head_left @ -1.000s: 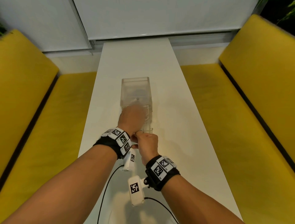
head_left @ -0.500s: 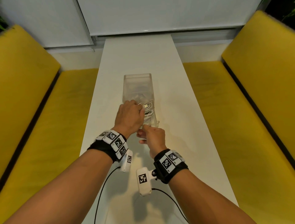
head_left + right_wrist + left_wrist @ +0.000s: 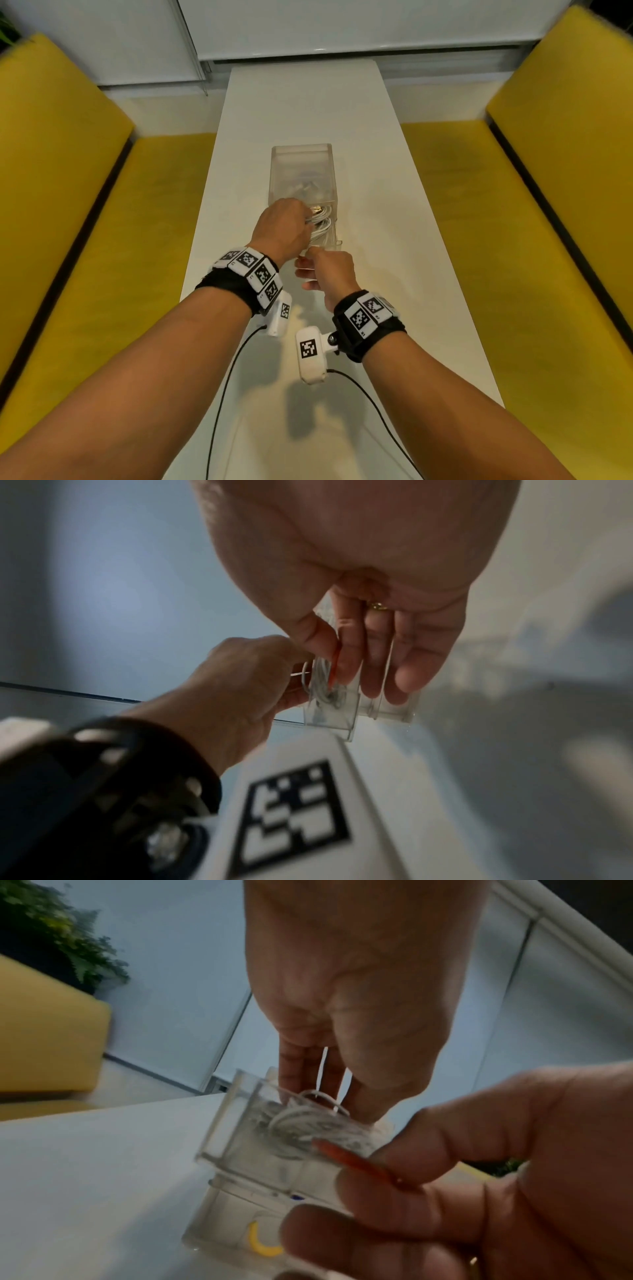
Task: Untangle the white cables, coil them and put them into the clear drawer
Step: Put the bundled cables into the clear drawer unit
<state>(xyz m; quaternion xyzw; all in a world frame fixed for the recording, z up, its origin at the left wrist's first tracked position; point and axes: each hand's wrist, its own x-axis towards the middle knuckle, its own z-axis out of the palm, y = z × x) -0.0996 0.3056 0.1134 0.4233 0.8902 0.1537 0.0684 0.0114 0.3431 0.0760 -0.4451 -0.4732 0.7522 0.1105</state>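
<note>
Coiled white cables (image 3: 320, 224) lie inside the pulled-out clear drawer (image 3: 334, 236) on the white table (image 3: 394, 205). Left hand (image 3: 282, 229) fingers pinch the coil; right hand (image 3: 330, 274) pinches the drawer's front edge.

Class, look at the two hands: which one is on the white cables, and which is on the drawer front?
The left hand pinches the coiled white cables inside the clear drawer; the right hand grips the drawer's front.

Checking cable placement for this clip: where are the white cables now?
In the head view, the white cables lie coiled in the pulled-out clear drawer at table centre, under the left hand.
</note>
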